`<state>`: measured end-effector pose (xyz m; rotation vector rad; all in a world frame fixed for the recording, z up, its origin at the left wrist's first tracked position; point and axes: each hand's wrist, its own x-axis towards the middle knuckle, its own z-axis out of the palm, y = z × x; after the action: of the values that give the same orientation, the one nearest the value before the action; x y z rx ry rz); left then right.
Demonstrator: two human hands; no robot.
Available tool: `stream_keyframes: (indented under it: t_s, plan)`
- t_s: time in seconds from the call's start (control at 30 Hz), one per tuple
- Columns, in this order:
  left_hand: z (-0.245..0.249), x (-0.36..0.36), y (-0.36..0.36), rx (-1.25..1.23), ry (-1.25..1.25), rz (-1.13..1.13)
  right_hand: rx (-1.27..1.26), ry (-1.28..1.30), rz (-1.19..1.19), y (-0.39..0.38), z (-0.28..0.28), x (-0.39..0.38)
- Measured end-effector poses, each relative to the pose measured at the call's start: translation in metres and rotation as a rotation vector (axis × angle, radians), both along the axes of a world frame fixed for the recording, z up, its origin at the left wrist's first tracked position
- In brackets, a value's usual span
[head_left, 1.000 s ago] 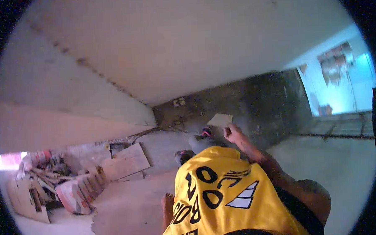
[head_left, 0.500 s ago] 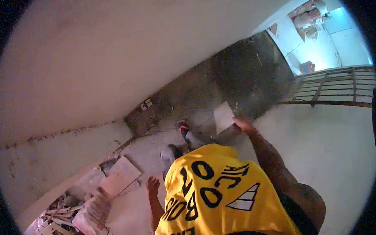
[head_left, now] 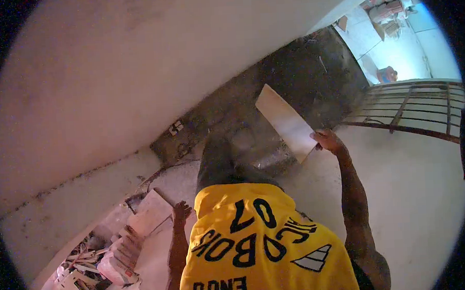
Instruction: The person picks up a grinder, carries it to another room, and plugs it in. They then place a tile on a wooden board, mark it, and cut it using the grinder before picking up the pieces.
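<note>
Closest to you, your yellow shirt (head_left: 258, 247) is filling the bottom of the view and hiding your waist. Your left hand (head_left: 182, 211) is hanging at your side with the fingers slack and lightly spread, holding nothing, much as it was half a second ago. Just beyond that hand, flat boards (head_left: 151, 213) are lying on the floor. Further out on the same side, sacks and rubble (head_left: 110, 262) are blurring into one heap.

Your right hand (head_left: 326, 140) is gripping the tile (head_left: 286, 123) at its near end. The fingers are closing around the edge, though their exact hold is too small to read. The tile is slanting up and away from that hand. Half a second ago it was lower, down by your feet, so it is now being carried clear of the floor on this one hand alone.

Your grey trouser leg (head_left: 217, 161) is now covering the feet that were showing before. Past the tile, a dark rough patch (head_left: 312, 79) is spreading over the floor; you cannot tell whether it is wet. Beyond your right hand, a railing (head_left: 417, 106) is being cut off by the lens edge.
</note>
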<state>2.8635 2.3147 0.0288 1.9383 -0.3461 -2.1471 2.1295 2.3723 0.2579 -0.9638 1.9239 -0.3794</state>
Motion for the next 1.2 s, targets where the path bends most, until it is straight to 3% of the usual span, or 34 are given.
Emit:
stream_keyframes:
  t_s: [0.13,0.23,0.3,0.37,0.4,0.43,0.5,0.53,0.57,0.63,0.7,0.8,0.9,1.1,1.17,1.2]
  plan:
    - [0.002,-0.030,-0.033,-0.110,-0.013,-0.076,-0.080,0.255,0.269,-0.018,0.007,-0.014]
    - [-0.015,-0.071,-0.056,-0.132,-0.002,-0.074,-0.433,0.698,0.738,-0.040,0.036,-0.027]
    - [-0.034,-0.102,-0.070,-0.204,0.082,-0.010,-0.285,0.777,0.680,-0.064,0.072,-0.022]
    - [-0.024,-0.154,-0.101,-0.318,0.178,-0.136,-0.236,0.840,0.722,-0.088,0.088,-0.019]
    - [-0.017,-0.191,-0.117,-0.469,0.144,-0.367,-0.262,0.859,0.793,-0.098,0.091,-0.026]
    - [0.010,-0.236,-0.133,-0.361,0.218,-0.349,-0.284,0.874,0.862,-0.106,0.098,-0.030]
    - [0.068,-0.327,-0.166,-0.135,0.336,-0.315,-0.056,0.826,0.978,-0.137,0.133,-0.024]
    - [0.083,-0.366,-0.175,0.135,0.356,-0.132,0.052,0.809,1.026,-0.146,0.145,-0.024]
    - [0.123,-0.402,-0.184,0.205,0.335,-0.054,-0.007,0.820,1.051,-0.147,0.150,-0.029]
    - [0.148,-0.440,-0.191,0.274,0.408,0.028,-0.137,0.839,1.099,-0.152,0.158,-0.039]
    - [0.143,-0.450,-0.188,0.275,0.594,0.026,-0.272,0.855,1.163,-0.158,0.169,-0.043]
    - [0.128,-0.465,-0.177,0.133,0.584,0.055,-0.369,0.824,1.160,-0.154,0.177,-0.054]
    - [0.105,-0.479,-0.166,0.162,0.506,0.254,-0.471,0.795,1.157,-0.158,0.172,-0.072]
    - [0.046,-0.513,-0.170,0.331,0.577,0.292,-0.590,0.653,1.249,-0.172,0.156,-0.100]
    - [0.044,-0.530,-0.157,-0.438,0.488,0.083,-0.579,0.592,1.262,-0.183,0.146,-0.115]
    - [0.039,-0.538,-0.150,-0.587,0.451,0.081,-0.547,0.553,1.269,-0.186,0.142,-0.124]
